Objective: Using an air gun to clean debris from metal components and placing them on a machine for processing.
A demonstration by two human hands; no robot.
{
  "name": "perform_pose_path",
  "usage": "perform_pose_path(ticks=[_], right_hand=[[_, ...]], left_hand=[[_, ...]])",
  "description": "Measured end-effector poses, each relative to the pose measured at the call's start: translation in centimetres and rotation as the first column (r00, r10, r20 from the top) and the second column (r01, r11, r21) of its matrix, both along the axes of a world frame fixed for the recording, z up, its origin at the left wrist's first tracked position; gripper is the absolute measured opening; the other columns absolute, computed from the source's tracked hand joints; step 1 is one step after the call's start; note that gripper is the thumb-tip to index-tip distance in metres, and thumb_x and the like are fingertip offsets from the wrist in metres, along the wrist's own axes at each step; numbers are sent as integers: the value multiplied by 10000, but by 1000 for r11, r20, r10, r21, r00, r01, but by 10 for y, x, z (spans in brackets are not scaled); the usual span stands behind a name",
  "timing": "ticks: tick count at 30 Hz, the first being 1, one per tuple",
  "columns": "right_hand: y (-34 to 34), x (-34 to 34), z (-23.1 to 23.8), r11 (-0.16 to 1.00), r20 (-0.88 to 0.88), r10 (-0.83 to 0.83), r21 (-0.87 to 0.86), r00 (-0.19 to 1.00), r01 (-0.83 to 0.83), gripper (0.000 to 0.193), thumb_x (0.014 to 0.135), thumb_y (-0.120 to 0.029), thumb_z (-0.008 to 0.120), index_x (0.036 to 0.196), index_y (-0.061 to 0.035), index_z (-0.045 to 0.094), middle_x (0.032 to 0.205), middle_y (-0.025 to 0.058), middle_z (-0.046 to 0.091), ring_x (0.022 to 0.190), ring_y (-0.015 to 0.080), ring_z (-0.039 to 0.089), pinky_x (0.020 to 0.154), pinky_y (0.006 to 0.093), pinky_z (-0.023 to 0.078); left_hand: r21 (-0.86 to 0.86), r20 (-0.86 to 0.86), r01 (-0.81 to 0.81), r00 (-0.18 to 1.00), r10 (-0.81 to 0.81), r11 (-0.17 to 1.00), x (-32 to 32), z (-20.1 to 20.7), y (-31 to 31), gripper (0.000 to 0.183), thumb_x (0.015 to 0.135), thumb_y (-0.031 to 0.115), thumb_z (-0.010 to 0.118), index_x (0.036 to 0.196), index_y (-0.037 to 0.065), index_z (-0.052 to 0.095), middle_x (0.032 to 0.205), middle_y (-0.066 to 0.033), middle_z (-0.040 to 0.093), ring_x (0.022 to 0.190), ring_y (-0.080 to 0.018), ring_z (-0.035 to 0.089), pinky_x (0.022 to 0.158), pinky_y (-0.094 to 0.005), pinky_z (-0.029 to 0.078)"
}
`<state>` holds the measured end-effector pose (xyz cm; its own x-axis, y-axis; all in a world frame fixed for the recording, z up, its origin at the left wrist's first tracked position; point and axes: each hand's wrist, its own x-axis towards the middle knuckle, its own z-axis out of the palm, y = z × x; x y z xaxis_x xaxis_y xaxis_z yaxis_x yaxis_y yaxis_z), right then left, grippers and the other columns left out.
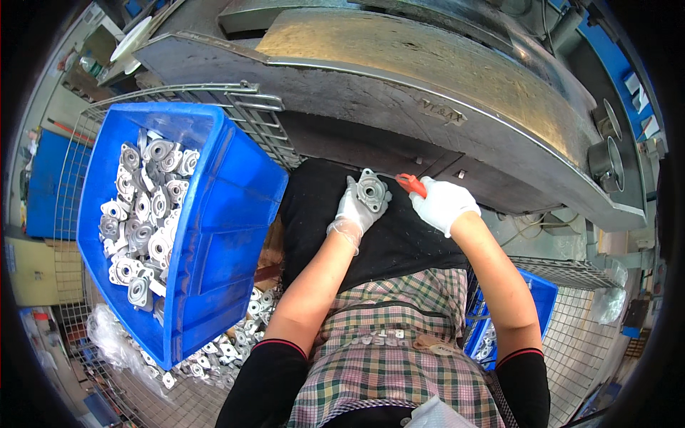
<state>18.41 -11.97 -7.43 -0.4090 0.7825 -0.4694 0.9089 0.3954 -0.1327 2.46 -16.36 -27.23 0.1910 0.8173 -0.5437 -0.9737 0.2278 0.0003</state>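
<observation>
My left hand [357, 207], in a white glove with a clear cover at the wrist, is closed around a grey metal flange casting [371, 190]. The casting has a round centre bore and a lug at each end, and its face is turned up. My right hand [446, 205], also white-gloved, grips a red-handled tool [412, 185]. A thin metal shaft runs from the handle toward the casting's upper edge; whether its tip touches cannot be made out. Both hands are above the black cloth [314, 235] over my lap.
A blue bin [221, 214] full of similar castings [143, 207] stands tilted at my left, above more loose castings [207, 360] in a wire cage [71, 299]. Ahead is a metal workbench [342, 85]. Another blue bin [539, 303] sits at my right, with metal cups [605, 162] farther off.
</observation>
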Motion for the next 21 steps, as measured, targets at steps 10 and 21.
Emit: perform_pose_path(ticks=[10,21], right_hand=[[-14,62,5,992,-324,-108,29,940,125,384,896,-419,554,1057,-72,574,894,233,673,858,436,638,761,492,500],[-26,327,75,477,-804,-363,274,472,835,330,902,-206,675,1180,-32,639,867,-13,616,681,40,503,617,202,387]], left_hand=[[39,-32,24,999,-23,999,4,6,-3,725,920,693,343,1256,94,575,1141,-121,651,1045,-360,594,922,-486,467],[238,49,149,985,-165,960,24,101,-30,734,943,665,296,1318,67,496,1245,-214,577,1093,-441,579,848,-511,529]])
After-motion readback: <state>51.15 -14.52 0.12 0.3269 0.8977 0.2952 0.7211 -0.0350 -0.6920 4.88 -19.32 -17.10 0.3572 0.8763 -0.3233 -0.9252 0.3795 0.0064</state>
